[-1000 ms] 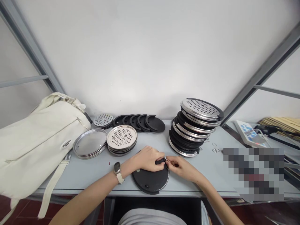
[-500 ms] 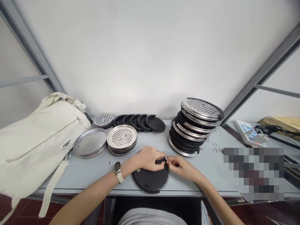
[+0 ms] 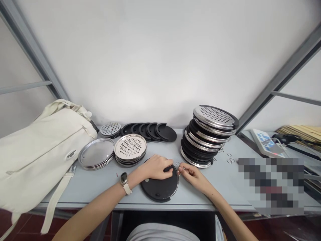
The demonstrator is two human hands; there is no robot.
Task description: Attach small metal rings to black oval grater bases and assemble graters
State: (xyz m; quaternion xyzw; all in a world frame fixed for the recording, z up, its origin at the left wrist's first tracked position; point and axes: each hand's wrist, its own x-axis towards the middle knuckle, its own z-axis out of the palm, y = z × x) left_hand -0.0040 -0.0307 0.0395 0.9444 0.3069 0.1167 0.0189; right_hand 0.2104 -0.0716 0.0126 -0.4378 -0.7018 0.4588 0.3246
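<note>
A round black disc (image 3: 160, 190) with a small hole and a raised partial rim lies near the table's front edge. My left hand (image 3: 157, 167), closed, grips its far edge, with the thumb and bent forefinger pressing at the rim. Just right of that edge, my right hand (image 3: 192, 174) pinches a small thin metal ring (image 3: 178, 164) between thumb and fingertips. The ring stands up beside the disc; whether it touches the disc I cannot tell. Several similar rings (image 3: 229, 161) lie loose on the table to the right.
A leaning stack of black and metal discs (image 3: 208, 144) stands at the back right. Left of centre are perforated plates (image 3: 130, 147), plain metal plates (image 3: 97, 152), small perforated discs (image 3: 110, 129) and overlapping black discs (image 3: 167, 132). A cream backpack (image 3: 45, 154) lies left; a power strip (image 3: 267, 143) is right.
The disc and my left hand have shifted slightly left and up. My right hand has drawn a little apart from my left, and the ring now shows upright at its fingertips.
</note>
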